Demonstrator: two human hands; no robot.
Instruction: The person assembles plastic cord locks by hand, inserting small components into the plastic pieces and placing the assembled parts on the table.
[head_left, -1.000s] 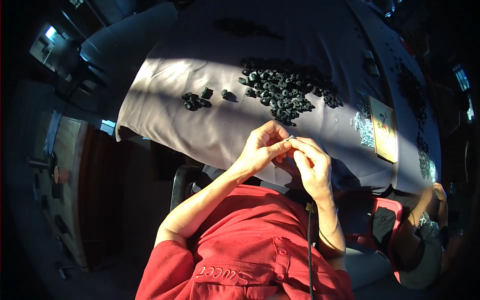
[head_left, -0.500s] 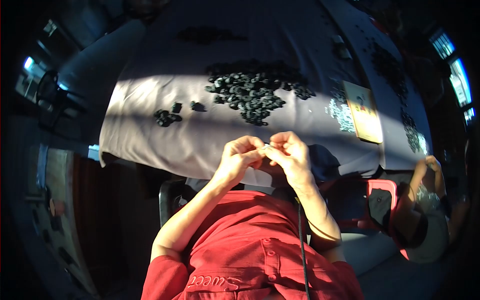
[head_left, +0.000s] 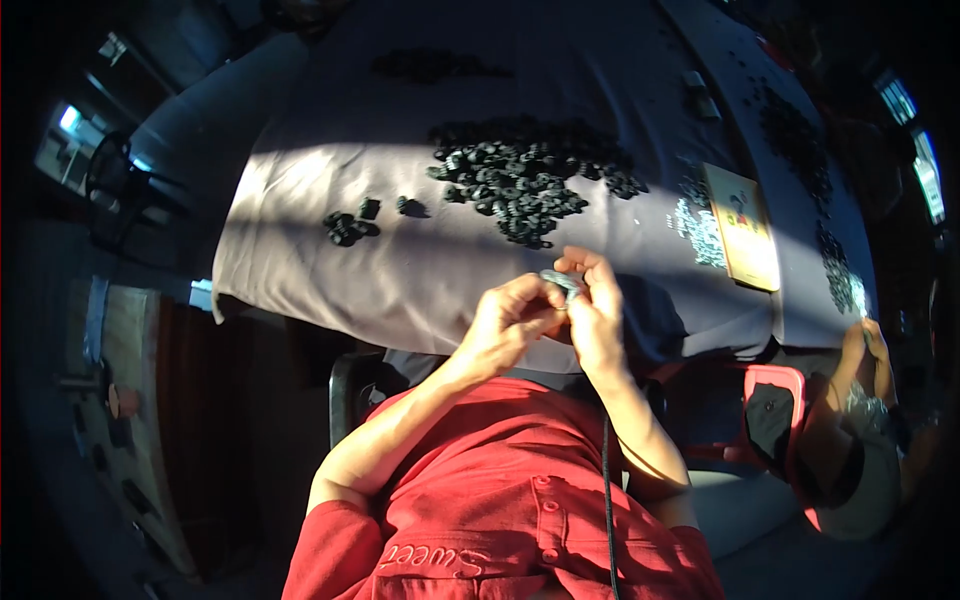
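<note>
Left hand point(head_left: 508, 325) and right hand point(head_left: 597, 315) hold a small grey piece point(head_left: 563, 282); beyond them, black parts point(head_left: 520, 180) heap on the surface point(head_left: 320, 285).

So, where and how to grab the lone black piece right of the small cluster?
Probably pinch the lone black piece by opposite sides, from above and the near table edge. It looks short and stubby, with bare cloth on that side; the small cluster lies to its left. Finer detail is too small to tell.
</note>
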